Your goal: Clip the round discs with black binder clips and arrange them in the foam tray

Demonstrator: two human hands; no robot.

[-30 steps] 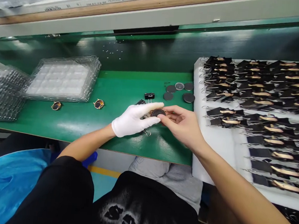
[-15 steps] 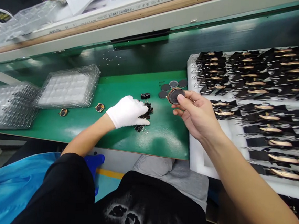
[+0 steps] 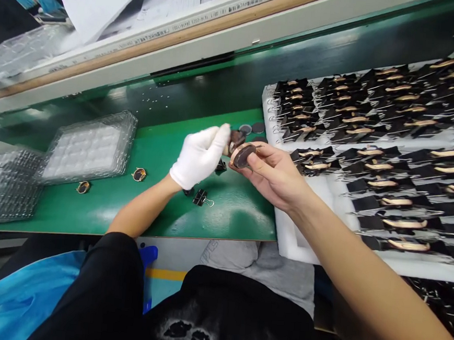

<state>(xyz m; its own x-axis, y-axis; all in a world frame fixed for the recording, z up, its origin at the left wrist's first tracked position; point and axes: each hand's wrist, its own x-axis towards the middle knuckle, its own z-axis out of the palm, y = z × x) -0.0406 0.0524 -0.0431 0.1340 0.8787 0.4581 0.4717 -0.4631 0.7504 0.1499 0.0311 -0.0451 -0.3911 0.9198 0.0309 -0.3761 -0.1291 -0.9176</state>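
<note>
My right hand [image 3: 275, 176], bare, pinches a round rose-gold watch case [image 3: 244, 155] with a dark disc on its face, the thumb on the disc. My left hand [image 3: 200, 155], in a white glove, is closed on a dark binder clip [image 3: 236, 138], somewhat blurred, at the far-left edge of the case. Whether the clip's jaws touch the case I cannot tell. Below the glove a black binder clip [image 3: 200, 197] lies on the green bench, and another clip [image 3: 221, 166] is partly hidden behind the hands. Dark round discs [image 3: 258, 127] lie just beyond them.
On the right, a white foam tray [image 3: 276, 216] carries rows of clipped gold-rimmed watch cases [image 3: 401, 202]. Two gold watch cases [image 3: 139, 174] lie to the left, near stacked clear plastic trays [image 3: 91, 149]. A raised shelf edge [image 3: 142, 48] runs along the back.
My left hand has lifted a binder clip off the bench and brought it up to the watch case. My right hand has moved slightly left and tilted the case.
</note>
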